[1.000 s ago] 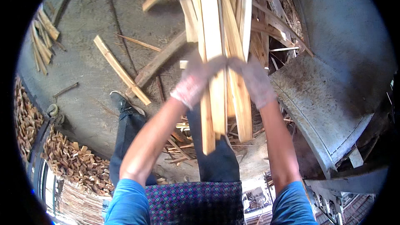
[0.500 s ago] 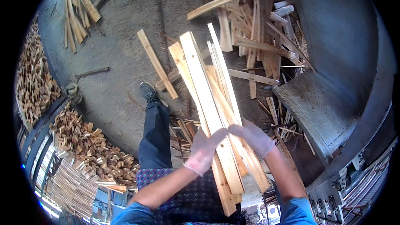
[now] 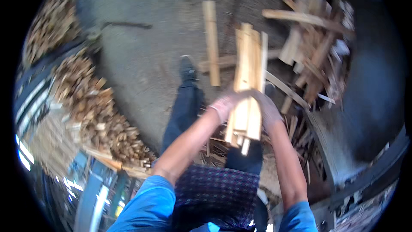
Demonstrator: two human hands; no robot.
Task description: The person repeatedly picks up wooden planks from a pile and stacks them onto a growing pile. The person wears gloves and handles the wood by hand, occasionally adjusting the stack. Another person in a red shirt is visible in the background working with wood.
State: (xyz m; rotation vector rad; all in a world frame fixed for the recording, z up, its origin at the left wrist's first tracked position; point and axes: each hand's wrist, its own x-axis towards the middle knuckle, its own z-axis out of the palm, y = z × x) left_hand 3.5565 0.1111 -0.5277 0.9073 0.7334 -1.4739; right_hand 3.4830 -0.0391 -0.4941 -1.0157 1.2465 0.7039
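Above the dirt floor (image 3: 141, 60), between the knees, left hand (image 3: 223, 105) and right hand (image 3: 268, 109) wrap fingers tight round a bundle of wooden slats (image 3: 248, 81); squeezing evenly should stop slats slipping.

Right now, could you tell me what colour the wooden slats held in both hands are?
Pale tan, bare wood; the wooden slats show best in the head view.
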